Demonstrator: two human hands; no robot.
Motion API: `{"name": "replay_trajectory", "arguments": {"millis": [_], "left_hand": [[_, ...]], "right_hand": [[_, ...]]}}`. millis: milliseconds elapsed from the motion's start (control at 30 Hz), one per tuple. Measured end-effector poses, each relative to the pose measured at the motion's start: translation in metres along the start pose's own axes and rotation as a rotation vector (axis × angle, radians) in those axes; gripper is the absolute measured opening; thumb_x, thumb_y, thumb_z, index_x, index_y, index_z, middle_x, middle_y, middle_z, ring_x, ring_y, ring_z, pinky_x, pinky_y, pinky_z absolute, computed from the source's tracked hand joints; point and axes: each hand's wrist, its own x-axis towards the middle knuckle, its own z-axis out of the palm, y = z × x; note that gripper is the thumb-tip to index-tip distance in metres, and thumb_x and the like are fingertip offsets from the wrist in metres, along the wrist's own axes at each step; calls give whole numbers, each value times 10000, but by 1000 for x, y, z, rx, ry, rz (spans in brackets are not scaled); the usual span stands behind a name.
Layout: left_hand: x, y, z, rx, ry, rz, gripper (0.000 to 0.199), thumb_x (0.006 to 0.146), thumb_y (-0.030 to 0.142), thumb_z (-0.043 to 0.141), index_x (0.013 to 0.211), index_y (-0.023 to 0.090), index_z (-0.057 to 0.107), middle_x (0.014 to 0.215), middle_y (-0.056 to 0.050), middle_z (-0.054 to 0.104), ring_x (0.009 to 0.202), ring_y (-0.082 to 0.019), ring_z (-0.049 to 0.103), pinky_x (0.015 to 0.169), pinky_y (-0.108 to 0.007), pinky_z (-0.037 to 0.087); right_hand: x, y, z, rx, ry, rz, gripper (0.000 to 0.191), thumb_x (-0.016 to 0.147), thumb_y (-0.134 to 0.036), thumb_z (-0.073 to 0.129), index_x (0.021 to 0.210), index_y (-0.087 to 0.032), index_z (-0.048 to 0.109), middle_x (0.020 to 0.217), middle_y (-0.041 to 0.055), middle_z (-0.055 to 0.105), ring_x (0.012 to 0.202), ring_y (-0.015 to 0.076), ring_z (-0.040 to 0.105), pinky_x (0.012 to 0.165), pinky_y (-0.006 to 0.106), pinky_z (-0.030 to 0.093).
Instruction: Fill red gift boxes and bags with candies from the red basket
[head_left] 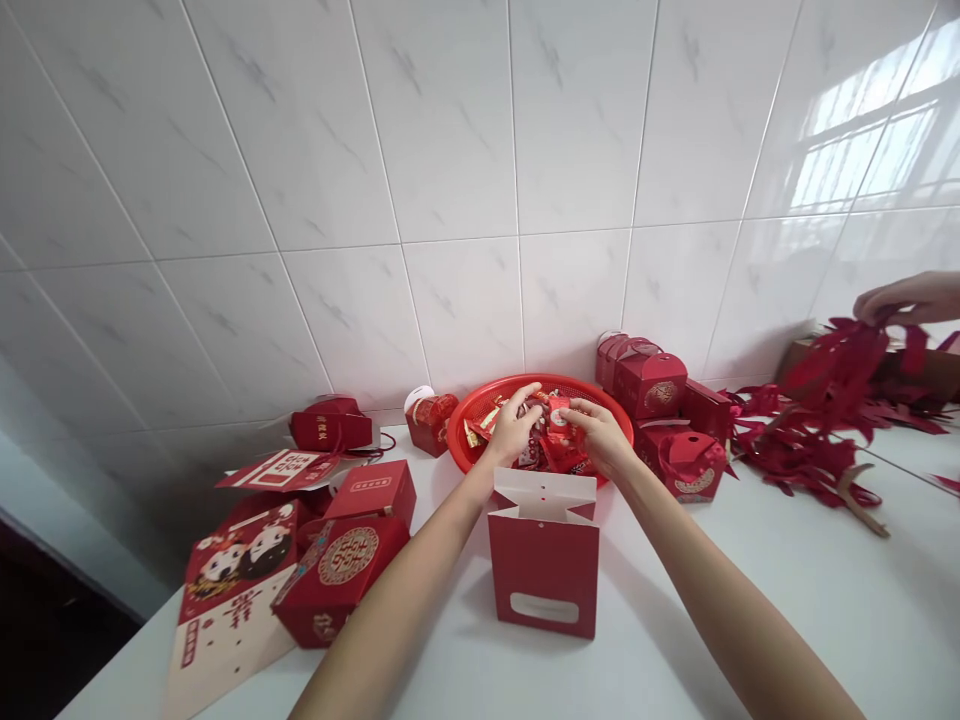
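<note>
Wrapped sweets [553, 457] are held in a red basket [455, 436], centre of the frame.
Over it, a small red packet [558, 404] is pinched by the right hand [604, 437]; whether anything is gripped by the left hand [513, 432] cannot be told. At lower centre, an open-topped red box [544, 565] is stood upright, its contents hidden.

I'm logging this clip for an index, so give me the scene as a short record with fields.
Left hand: over red plastic basket
Right hand: at a small red packet, over the basket
Front: upright red gift box, top open
Left side: double-happiness box
Co-worker's hand: far right, holding red ribbons
Wall: white marbled tiles
</note>
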Motion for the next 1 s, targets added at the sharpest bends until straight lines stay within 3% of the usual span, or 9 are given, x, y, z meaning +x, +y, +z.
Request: {"name": "replay_trajectory", "arguments": {"millis": [233,700,1000], "left_hand": [[0,-5,-1,51,-104,30,578,828,145,593,1399,220,544,1514,-47,494,1416,-213,427,1173,-331,350],[2,-4,-2,142,-43,15,547,847,75,520,1382,189,544,1500,-82,504,1413,-216,435,1169,-341,366],[4,-9,-1,306,-88,-13,549,793,25,507,1299,207,621,1367,-53,626,1269,-211,567,1093,-330,425]], "right_hand": [[0,-1,-1,59,43,-8,369,471,-313,865,713,-206,608,781,9,664,715,152,627,572,244,536],[-3,-2,2,57,62,-20,287,524,-266,826,663,-201,585,731,1,647,757,161,646,591,236,533],[-2,0,0,40,76,-11,290,539,-255,822,697,-202,585,736,-7,623,715,150,619,563,246,528]]}}
